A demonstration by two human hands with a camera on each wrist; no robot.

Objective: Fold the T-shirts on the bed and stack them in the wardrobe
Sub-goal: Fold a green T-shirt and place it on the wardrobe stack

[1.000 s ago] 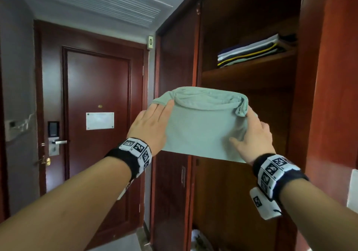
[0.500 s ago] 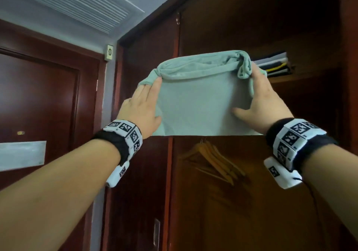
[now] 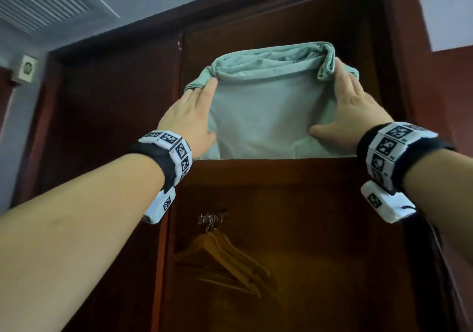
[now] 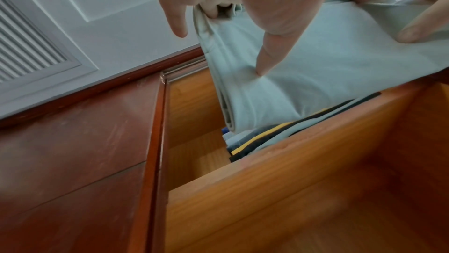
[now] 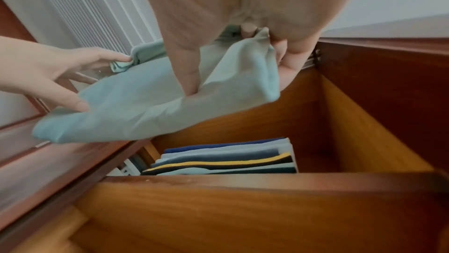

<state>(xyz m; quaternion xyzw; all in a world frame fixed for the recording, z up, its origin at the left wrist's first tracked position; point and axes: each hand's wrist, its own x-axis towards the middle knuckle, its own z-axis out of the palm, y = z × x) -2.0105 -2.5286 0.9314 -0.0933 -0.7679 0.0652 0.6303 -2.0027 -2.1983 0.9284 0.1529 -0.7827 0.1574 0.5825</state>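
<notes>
A dark red-brown wooden wardrobe (image 3: 294,173) is carrying a stack of folded T-shirts (image 5: 223,158) on its upper shelf. Left hand (image 3: 190,120) and right hand (image 3: 352,106) are each holding a narrow grip on the folded pale green cotton T-shirt (image 3: 263,111) above it.

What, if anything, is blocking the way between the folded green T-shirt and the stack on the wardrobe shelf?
Nothing visible does. The folded pale green T-shirt, held by the left hand and right hand, hangs above the stack of folded T-shirts on the upper wooden wardrobe shelf, with open space between them.
</notes>
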